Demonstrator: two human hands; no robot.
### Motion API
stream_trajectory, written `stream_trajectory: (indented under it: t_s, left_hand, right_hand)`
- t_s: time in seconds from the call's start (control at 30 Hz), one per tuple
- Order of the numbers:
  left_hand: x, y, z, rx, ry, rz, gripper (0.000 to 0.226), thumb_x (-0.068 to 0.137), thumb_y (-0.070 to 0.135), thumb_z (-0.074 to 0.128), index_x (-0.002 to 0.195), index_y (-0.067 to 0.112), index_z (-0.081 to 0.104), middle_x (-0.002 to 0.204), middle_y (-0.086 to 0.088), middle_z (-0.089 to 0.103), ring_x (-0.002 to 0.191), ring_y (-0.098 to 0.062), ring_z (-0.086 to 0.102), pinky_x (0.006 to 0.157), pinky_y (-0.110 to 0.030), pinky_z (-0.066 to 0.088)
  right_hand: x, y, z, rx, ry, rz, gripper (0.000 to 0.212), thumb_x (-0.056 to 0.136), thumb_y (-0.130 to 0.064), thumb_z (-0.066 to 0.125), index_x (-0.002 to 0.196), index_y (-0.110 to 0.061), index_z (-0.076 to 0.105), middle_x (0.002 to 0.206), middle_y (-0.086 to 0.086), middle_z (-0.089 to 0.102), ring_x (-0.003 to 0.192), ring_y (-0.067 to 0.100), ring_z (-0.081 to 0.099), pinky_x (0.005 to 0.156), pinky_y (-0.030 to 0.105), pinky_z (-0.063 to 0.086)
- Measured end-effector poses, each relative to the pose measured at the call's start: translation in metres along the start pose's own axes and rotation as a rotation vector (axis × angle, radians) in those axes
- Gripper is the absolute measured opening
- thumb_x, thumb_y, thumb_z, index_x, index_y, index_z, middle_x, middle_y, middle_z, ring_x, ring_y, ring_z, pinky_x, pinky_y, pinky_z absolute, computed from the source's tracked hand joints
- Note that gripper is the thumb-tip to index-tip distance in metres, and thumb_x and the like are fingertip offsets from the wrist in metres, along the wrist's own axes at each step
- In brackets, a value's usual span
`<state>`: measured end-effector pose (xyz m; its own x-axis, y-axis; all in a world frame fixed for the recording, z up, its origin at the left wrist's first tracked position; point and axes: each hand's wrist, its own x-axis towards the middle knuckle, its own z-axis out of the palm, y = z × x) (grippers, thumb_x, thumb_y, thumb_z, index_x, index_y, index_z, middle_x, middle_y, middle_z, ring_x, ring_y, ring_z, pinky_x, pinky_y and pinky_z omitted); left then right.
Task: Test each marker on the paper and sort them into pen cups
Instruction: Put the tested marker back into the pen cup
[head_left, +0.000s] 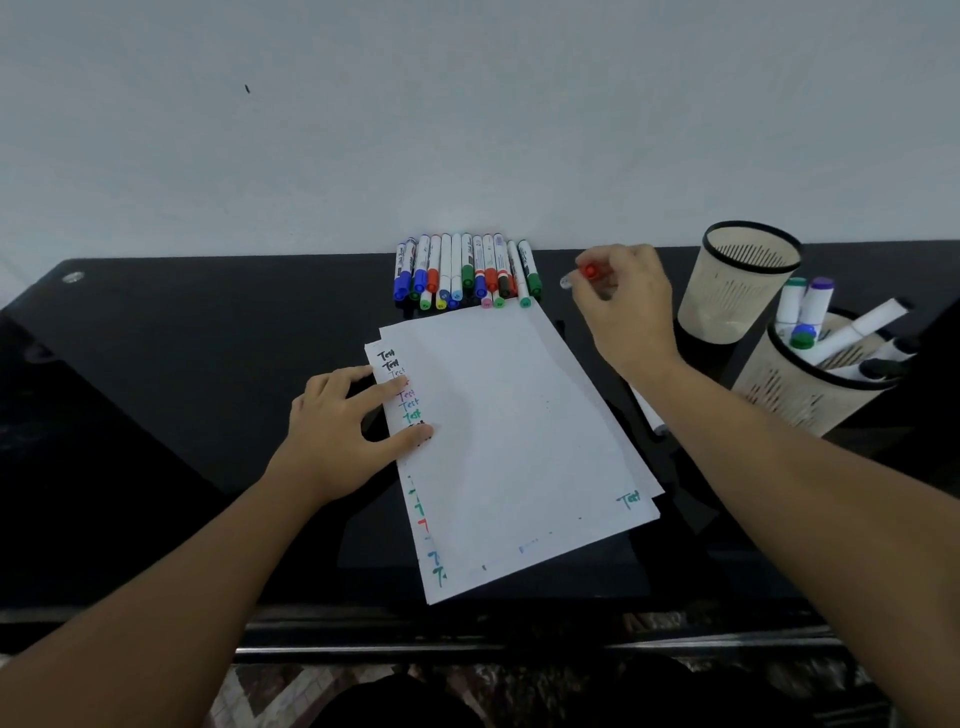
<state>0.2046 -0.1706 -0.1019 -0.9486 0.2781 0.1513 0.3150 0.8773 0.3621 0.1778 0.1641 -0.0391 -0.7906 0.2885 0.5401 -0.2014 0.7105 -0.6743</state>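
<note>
Your right hand (621, 299) pinches a red marker (589, 271) above the desk (208, 364), near the marker row (467, 273). Your left hand (348, 421) lies flat, fingers straight, on the paper (509, 441). Next, I think, uncap it, scribble, then choose a pen cup (737, 286).

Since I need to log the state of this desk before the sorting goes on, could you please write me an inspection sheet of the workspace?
Surface: black desk, glossy, against a wall.
Job's things: stacked paper sheets, "Test" scribbles along the left edge; row of markers behind them; far pen cup looks empty; near pen cup holds several markers.
Clutter: one white marker lies beside the paper.
Grippers: left hand presses on the paper; right hand grips a red-capped marker.
Cables: nothing seen.
Surroundings: plain pale wall; patterned floor below.
</note>
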Motion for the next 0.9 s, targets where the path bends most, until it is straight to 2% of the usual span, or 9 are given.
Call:
stream_trajectory:
  t_s: [0.13,0.27,0.37,0.43,0.53,0.6,0.7,0.83,0.9]
  left_hand:
    - [0.001,0.003,-0.001,-0.002,0.003,0.001,0.088,0.071,0.095,0.037,0.144,0.047,0.050,0.152,0.013,0.037,0.139,-0.017,0.024,0.117,-0.049,0.022]
    - [0.001,0.003,-0.001,-0.009,0.012,0.011,0.088,0.072,0.094,0.038,0.144,0.046,0.050,0.152,0.014,0.037,0.139,-0.016,0.025,0.117,-0.048,0.021]
    - [0.002,0.003,-0.001,-0.004,0.018,0.019,0.088,0.073,0.093,0.038,0.146,0.045,0.048,0.152,0.013,0.038,0.139,-0.017,0.026,0.117,-0.048,0.023]
    - [0.002,0.004,0.000,-0.008,0.027,0.023,0.090,0.075,0.093,0.040,0.149,0.043,0.044,0.150,0.012,0.039,0.138,-0.017,0.028,0.116,-0.047,0.024]
    - [0.000,0.005,0.000,-0.033,0.054,0.030,0.090,0.076,0.090,0.045,0.151,0.039,0.042,0.146,0.011,0.042,0.135,-0.016,0.032,0.114,-0.045,0.028]
    - [-0.001,0.005,-0.001,-0.038,0.073,0.042,0.090,0.077,0.088,0.046,0.151,0.037,0.043,0.142,0.010,0.045,0.132,-0.015,0.035,0.112,-0.044,0.032]
    - [-0.003,0.005,-0.002,-0.069,0.088,0.057,0.091,0.077,0.086,0.047,0.151,0.033,0.045,0.137,0.010,0.048,0.127,-0.013,0.037,0.108,-0.040,0.039]
    - [-0.005,0.004,-0.002,-0.075,0.123,0.107,0.086,0.081,0.080,0.051,0.150,0.029,0.046,0.131,0.010,0.051,0.121,-0.011,0.041,0.102,-0.038,0.044]
    - [-0.007,0.004,-0.002,-0.083,0.146,0.134,0.082,0.084,0.075,0.054,0.150,0.027,0.047,0.128,0.009,0.053,0.118,-0.011,0.042,0.100,-0.037,0.045]
  right_hand:
    - [-0.008,-0.013,-0.002,-0.001,-0.071,-0.101,0.023,0.094,-0.016,0.076,0.116,-0.015,0.074,0.110,-0.002,0.051,0.087,0.003,0.057,0.087,0.010,0.050]
    - [-0.019,-0.026,-0.001,-0.112,-0.111,-0.397,0.023,0.101,-0.022,0.066,0.120,-0.009,0.068,0.121,0.008,0.048,0.105,0.012,0.050,0.096,0.018,0.046]
    - [-0.022,-0.046,-0.002,-0.195,-0.337,-0.473,0.027,0.110,-0.029,0.047,0.129,-0.013,0.057,0.113,0.005,0.057,0.094,0.020,0.055,0.084,0.042,0.054]
    - [-0.026,-0.058,0.002,-0.274,-0.479,-0.522,0.034,0.112,-0.032,0.040,0.141,-0.020,0.051,0.109,0.004,0.059,0.092,0.022,0.056,0.079,0.045,0.052]
    - [-0.041,-0.067,0.013,-0.237,-0.668,-0.405,0.044,0.113,-0.035,0.035,0.155,-0.024,0.033,0.104,0.006,0.063,0.089,0.022,0.059,0.077,0.041,0.050]
    - [-0.052,-0.067,0.022,-0.170,-0.766,-0.271,0.037,0.112,-0.034,0.035,0.146,-0.019,0.034,0.094,0.006,0.064,0.082,0.021,0.060,0.074,0.043,0.049]
    - [-0.064,-0.066,0.030,-0.245,-0.839,-0.277,0.017,0.111,-0.030,0.036,0.123,-0.019,0.040,0.088,0.001,0.058,0.075,0.016,0.055,0.067,0.038,0.041]
    - [-0.068,-0.065,0.038,-0.416,-0.853,-0.329,0.035,0.112,-0.044,0.029,0.145,-0.035,0.035,0.105,0.000,0.061,0.089,0.022,0.060,0.078,0.041,0.052]
    - [-0.070,-0.065,0.039,-0.406,-0.869,-0.261,0.038,0.111,-0.043,0.032,0.146,-0.028,0.035,0.102,0.000,0.062,0.089,0.022,0.061,0.075,0.040,0.051]
